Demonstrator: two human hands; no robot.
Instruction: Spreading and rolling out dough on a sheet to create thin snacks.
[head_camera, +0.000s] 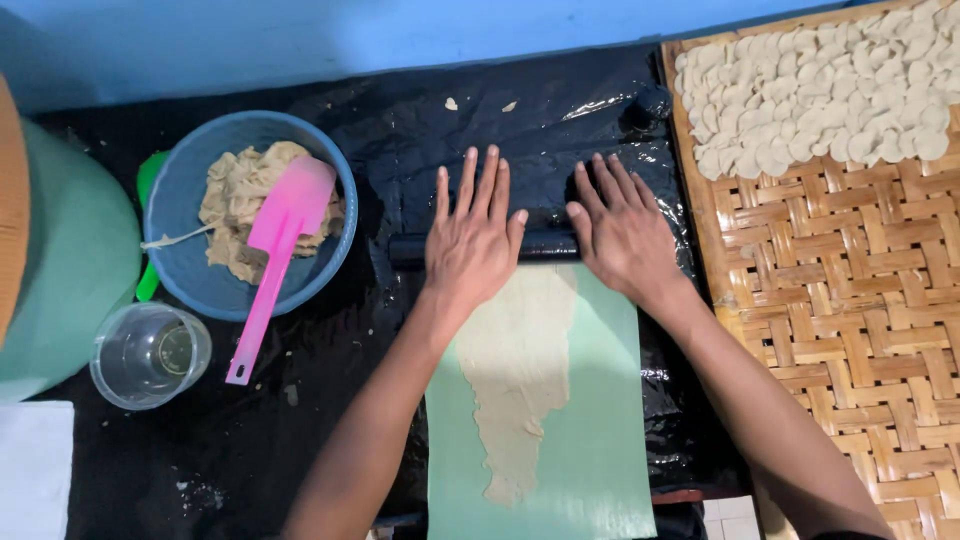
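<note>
Flat and open, both hands pressed palm-down on a black rolling pin (480, 246), neither grip closed around anything: the left hand (472, 240) sat near the pin's middle and the right hand (622, 232) just beside it, fingers spread, likely so the weight spread evenly along the bar. Under and below the pin lay a thin, ragged sheet of pale dough (515, 380), rolled out on a light green mat (600, 440) that kept it off the black plastic sheet (540, 110) covering the worktop. To the left stood a blue bowl (180, 180) holding a lump of more dough (232, 205), with a pink spatula (270, 262) leaning in it, within easy reach. An empty clear glass (150, 355) stood just below the bowl. On the right, a woven bamboo tray (840, 300) carried many small pale dough rounds (820, 90) laid close together at its far end.
</note>
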